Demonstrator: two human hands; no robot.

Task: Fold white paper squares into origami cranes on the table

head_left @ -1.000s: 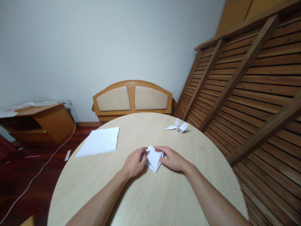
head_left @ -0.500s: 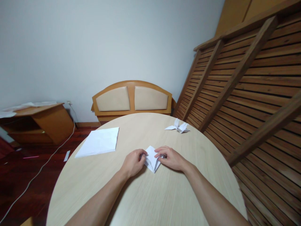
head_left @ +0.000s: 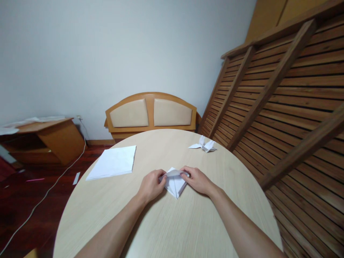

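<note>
A small white folded paper (head_left: 175,183) lies on the round table in front of me, diamond-shaped, one corner pointing at me. A crease runs down its middle, and a flap stands partly raised across its upper half. My left hand (head_left: 152,184) pinches its left corner between thumb and fingers. On the opposite side, my right hand (head_left: 197,179) grips the right corner near the raised flap. Parts of both corners are hidden under my fingers. Farther back on the right rests a folded paper crane (head_left: 205,145), apart from my hands.
A stack of white paper (head_left: 113,161) sits on the left of the round wooden table (head_left: 204,225). Beyond are a headboard (head_left: 150,125) and a low cabinet (head_left: 59,139). Slatted wooden panels (head_left: 285,107) lean at the right. A white cable (head_left: 45,195) crosses the floor.
The upper flap of the folded paper has lifted, showing the creased layer beneath. My right fingers have drawn back slightly to the right corner; the left hand has barely moved.
</note>
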